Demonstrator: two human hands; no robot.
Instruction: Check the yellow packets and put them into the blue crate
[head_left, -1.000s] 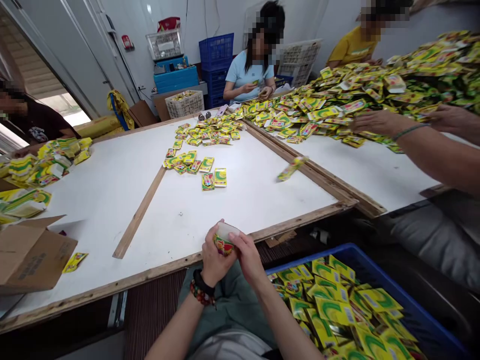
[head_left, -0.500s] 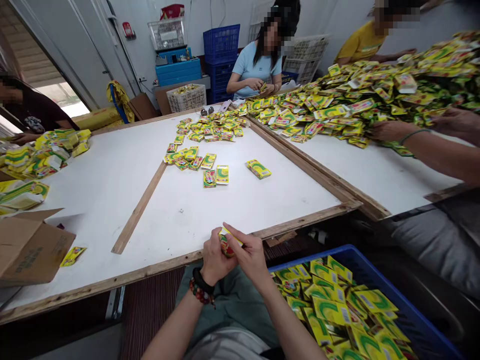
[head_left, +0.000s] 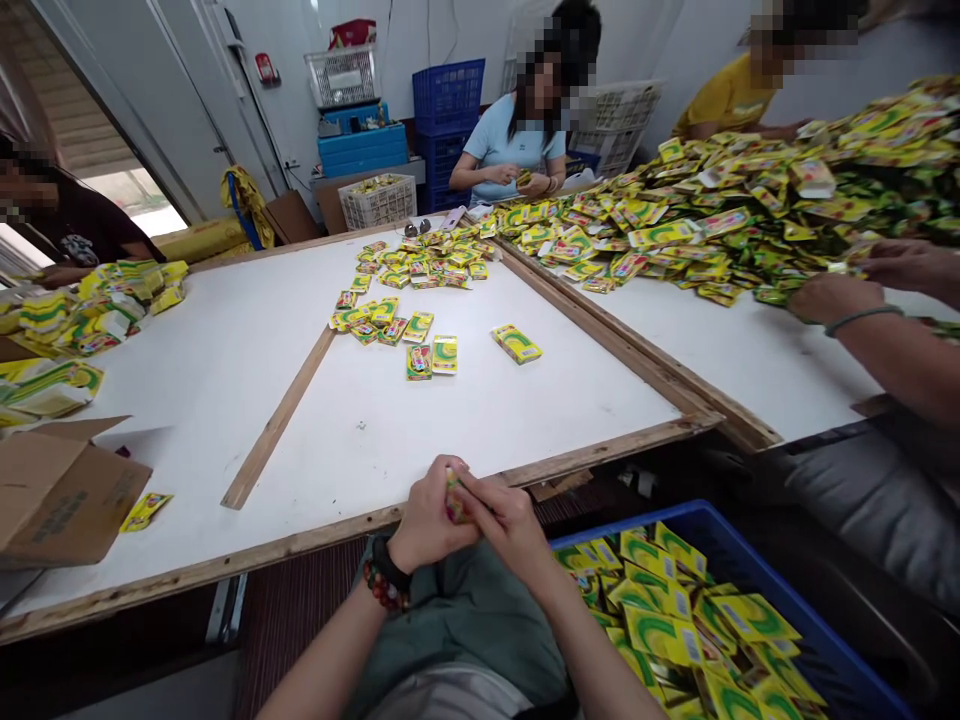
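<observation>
A small yellow and green box [head_left: 456, 502], with some red on its face, is held upright over my lap, just at the table's front edge. My left hand [head_left: 429, 518], with a beaded bracelet and a dark band at its wrist, is closed around one side of it. The fingers of my right hand [head_left: 511, 518] press on its other side and cover much of it. Farther in on the white table [head_left: 420, 430] lie similar boxes: a single box [head_left: 516, 343] to the right, a box pair [head_left: 445, 354] near the middle, and a loose cluster [head_left: 379, 318] behind.
A blue crate [head_left: 705, 512] full of flat boxes stands at my right knee. A wooden strip [head_left: 281, 415] crosses the table; a cardboard carton [head_left: 71, 495] sits at left. Beyond a wooden divider [head_left: 600, 325] lies a large heap [head_left: 675, 215]. Co-workers sit around, a co-worker's hand [head_left: 840, 298] at right.
My hands have drawn slightly down and closed further over the box, so less of it shows. At right, a co-worker's hands have pulled back from the heap toward the right.
</observation>
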